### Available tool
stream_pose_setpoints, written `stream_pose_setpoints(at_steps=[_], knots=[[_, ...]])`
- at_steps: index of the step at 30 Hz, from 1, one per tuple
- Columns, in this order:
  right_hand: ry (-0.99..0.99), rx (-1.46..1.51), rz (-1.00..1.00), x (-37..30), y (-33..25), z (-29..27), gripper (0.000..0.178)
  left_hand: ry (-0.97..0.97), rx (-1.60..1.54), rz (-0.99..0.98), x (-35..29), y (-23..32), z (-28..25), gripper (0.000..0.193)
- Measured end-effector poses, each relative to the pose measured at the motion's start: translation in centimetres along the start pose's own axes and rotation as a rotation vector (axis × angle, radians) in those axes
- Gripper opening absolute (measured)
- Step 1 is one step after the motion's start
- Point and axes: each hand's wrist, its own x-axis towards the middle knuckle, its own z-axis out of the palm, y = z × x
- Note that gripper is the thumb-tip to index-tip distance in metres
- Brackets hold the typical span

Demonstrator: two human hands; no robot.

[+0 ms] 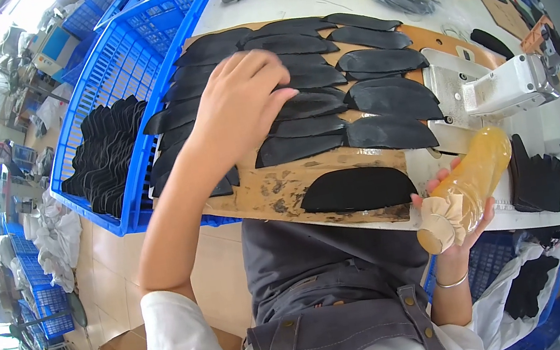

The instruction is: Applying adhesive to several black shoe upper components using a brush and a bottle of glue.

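Dark grey apron (334, 344) and white sleeve (185, 341) seen nearest the camera, at the bench's near edge. White bench (245, 12) filled mostly by work; blue crate (133, 208) set along its left side, with thin black pieces stacked inside. Tan board (247, 198) laid on the bench, its near strip smeared dark. Metal machine arm (509, 86) seen just beyond the board's right edge.

Yellow translucent bottle (481, 163) held tilted above the bench's near edge, by the board's near right corner; its lower end, wrapped in tan material, is pointed toward the wearer. It is gripped from underneath by the right hand (470, 233), fingers around the body. Probably fairly weighty if filled, squeezable, maybe slick; best held around the middle, clear of the wrapped end.

Left hand (239, 94) held over the board's left half, fingers curled and blurred; whether anything is pinched cannot be told.

Black curved pieces (388, 99) spread in overlapping rows from the board's far edge toward the middle; one matte black piece (357, 190) placed apart near the near edge. Judged light, thin, flexible; best lifted by an exposed edge or tip, since overlapped neighbours could be dragged along.
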Motion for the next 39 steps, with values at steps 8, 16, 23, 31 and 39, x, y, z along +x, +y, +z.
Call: stream_pose_setpoints(at_steps=[8, 16, 23, 31, 39], knots=[[0.048, -0.378, -0.197, 1.0, 0.5, 2.3, 0.082, 0.148, -0.401, -0.053, -10.3, 7.5, 1.7, 0.019], [-0.082, -1.124, -0.249, 4.4, 4.6, 9.8, 0.084, 0.321, -0.388, 0.021, -12.9, 6.8, 4.4, 0.021], [-0.457, -1.657, -0.222, 5.4, 6.9, 12.2, 0.063, 0.395, -0.402, 0.019, -12.8, 6.7, 4.5, 0.02], [-0.412, -1.865, -0.151, 5.1, 8.1, 13.0, 0.057, 0.323, -0.432, -0.032, -13.6, 6.8, 5.2, 0.021], [-0.216, -2.141, -0.289, 2.9, 1.1, 10.4, 0.049, 0.344, -0.354, 0.039, -12.9, 6.6, 4.6, 0.02]])
